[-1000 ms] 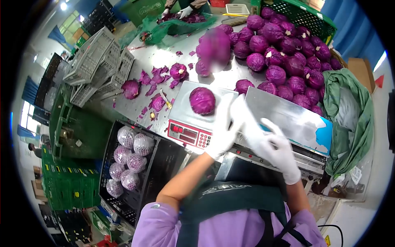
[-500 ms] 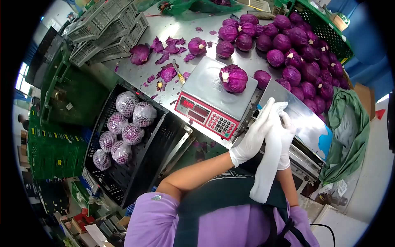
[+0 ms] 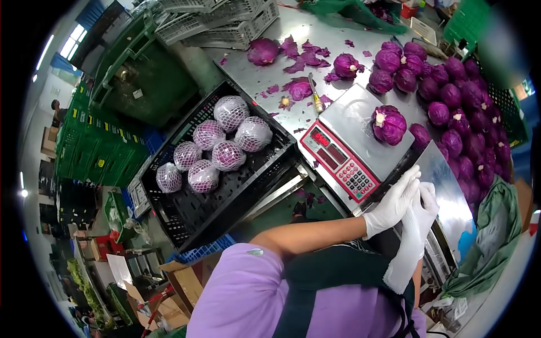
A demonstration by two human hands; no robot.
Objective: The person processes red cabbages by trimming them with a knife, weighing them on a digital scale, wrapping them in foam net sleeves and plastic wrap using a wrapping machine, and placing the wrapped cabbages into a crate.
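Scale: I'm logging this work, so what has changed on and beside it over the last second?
The cabbage on the scale now sits further right, its stem end showing. The left hand has drawn back from the scale's right edge and is beside the right hand, at the white sleeve. The knife and the netted cabbages in the crate stayed put.
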